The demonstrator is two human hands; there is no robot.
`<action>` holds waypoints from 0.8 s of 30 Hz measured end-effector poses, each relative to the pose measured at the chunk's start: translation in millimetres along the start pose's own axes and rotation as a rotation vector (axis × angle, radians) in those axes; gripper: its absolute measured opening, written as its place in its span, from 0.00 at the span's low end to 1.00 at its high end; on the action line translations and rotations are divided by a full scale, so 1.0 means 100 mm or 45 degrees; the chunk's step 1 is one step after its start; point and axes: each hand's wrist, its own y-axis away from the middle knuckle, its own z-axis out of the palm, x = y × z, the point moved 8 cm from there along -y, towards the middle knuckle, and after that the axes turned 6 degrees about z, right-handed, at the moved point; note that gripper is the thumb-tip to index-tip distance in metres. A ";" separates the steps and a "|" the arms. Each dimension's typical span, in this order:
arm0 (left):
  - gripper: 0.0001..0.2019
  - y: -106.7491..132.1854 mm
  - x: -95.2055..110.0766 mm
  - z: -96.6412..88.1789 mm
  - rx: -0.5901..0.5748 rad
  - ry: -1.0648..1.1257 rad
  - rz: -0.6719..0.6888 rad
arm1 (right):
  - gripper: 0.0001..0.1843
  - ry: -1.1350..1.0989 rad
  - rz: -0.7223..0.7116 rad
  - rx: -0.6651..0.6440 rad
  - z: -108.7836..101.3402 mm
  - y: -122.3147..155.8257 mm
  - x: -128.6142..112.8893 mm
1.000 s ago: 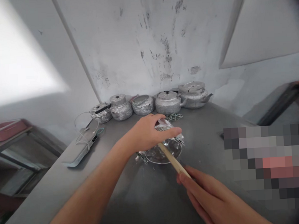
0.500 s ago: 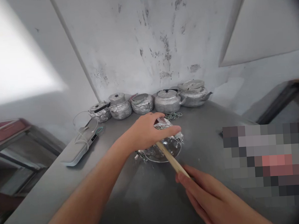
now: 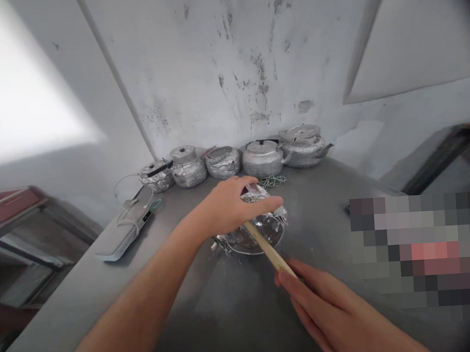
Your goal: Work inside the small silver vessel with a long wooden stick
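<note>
A shiny, crumpled foil-like vessel [image 3: 264, 234] rests on the table, its round, wire-like rim facing me. Patterned cord [image 3: 222, 244] shows at its left side. Over its top curves my left hand [image 3: 237, 205], thumb and fingers gripping it from both sides; the hand hides much of the vessel. My right hand [image 3: 309, 293] is closed around a pale wooden stick [image 3: 269, 251], whose far end passes under my left hand and out of sight. Just behind the vessel lies a loop of dark green and white cord [image 3: 273, 181].
Along the wall stand several dented silver kettles and pots [image 3: 262, 158]. A grey power bank [image 3: 123, 238] with a white cable lies on the metal table [image 3: 211, 315] at left. Beyond it, a red tray [image 3: 11, 204] sits on a side rack. A pixelated patch covers the right.
Both hands keep the same grip on the vessel and stick. Only a very slight shift of the whole view shows.
</note>
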 end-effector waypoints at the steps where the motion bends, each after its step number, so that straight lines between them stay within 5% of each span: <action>1: 0.45 0.00 0.00 0.00 0.005 -0.002 0.004 | 0.25 -0.019 0.001 0.009 -0.01 -0.01 0.00; 24: 0.45 0.00 0.01 -0.01 0.017 -0.006 0.007 | 0.27 -0.070 0.042 0.049 0.00 0.01 0.07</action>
